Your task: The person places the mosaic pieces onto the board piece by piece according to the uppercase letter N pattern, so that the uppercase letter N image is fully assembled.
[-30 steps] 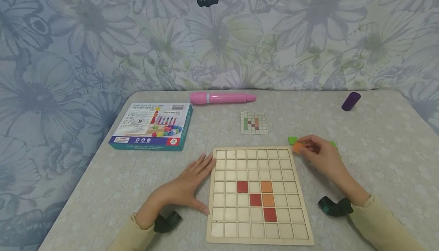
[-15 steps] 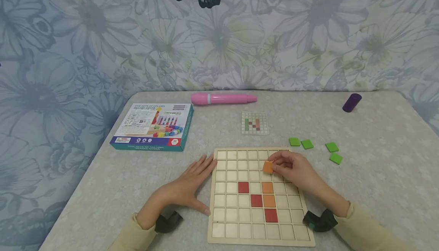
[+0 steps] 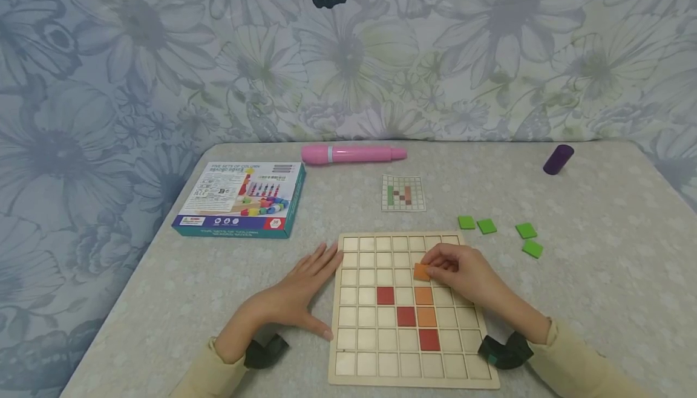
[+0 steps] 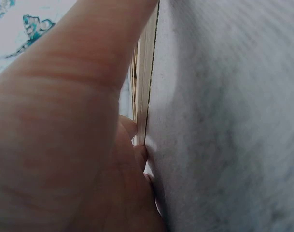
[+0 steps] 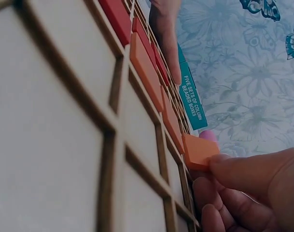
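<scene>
My right hand point(image 3: 463, 271) pinches an orange square tile point(image 3: 422, 272) between thumb and fingers, over the wooden grid board point(image 3: 348, 376). In the right wrist view the held tile point(image 5: 199, 151) is tilted, at the cell just beyond two orange tiles. Those two orange tiles point(image 3: 423, 296) sit in one column, a red tile point(image 3: 429, 340) directly below them. Two more red tiles point(image 3: 406, 316) step up diagonally to the left. My left hand point(image 3: 294, 295) rests with fingers spread against the board's left edge; the left wrist view shows its fingertips touching the board's side point(image 4: 146, 82).
Several green tiles point(image 3: 487, 226) lie beyond the board's right corner. A small printed pattern card point(image 3: 403, 193) lies behind the board. Farther off are a boxed game point(image 3: 239, 199), a pink pen-shaped tube point(image 3: 354, 154) and a purple cylinder point(image 3: 558, 159).
My right hand has carried the orange tile from beside the green tiles leftward over the board, then slightly lower toward the orange column. The left hand has stayed in place.
</scene>
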Demonstrator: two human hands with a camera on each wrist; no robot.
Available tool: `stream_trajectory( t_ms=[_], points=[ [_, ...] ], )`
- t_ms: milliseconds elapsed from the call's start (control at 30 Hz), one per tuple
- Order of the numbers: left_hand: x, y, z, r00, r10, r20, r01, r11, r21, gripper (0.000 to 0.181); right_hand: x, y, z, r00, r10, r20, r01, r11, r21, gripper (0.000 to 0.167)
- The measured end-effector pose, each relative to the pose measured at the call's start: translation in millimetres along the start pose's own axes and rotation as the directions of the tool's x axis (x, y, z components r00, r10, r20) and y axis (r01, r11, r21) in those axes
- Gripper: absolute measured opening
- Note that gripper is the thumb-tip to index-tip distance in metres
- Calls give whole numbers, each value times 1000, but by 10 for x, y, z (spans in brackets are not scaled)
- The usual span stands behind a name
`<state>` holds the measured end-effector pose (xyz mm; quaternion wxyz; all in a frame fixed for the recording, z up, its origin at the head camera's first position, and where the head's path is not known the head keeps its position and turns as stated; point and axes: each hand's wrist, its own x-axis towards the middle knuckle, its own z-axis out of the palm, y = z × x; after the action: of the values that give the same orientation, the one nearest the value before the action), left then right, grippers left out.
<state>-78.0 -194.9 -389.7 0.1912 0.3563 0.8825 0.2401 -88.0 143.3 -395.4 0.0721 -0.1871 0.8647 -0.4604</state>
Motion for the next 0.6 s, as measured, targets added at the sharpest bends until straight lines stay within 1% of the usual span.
stream_trajectory(
  t_ms=[200, 367, 467, 600],
  points=[
    [3, -7, 0, 1000, 3, -3, -3, 1000, 4, 123, -2, -11, -2, 1000, -18, 14, 19, 999, -39, 8],
    [3, -13, 1, 1000, 3, -6, -3, 1000, 0, 124, -12, -38, -9, 1000, -6, 19, 7, 998, -61, 9],
    [-2, -18, 12, 1000, -2, -1, 2, 1000, 7, 125, -25, -38, -1, 1000, -11, 6, 12, 997, -75, 10],
    [-4, -26, 21, 1000, -2, -3, 2, 1000, 13, 126, -25, -32, 7, 998, -54, -31, 50, 994, -101, 14]
  ],
)
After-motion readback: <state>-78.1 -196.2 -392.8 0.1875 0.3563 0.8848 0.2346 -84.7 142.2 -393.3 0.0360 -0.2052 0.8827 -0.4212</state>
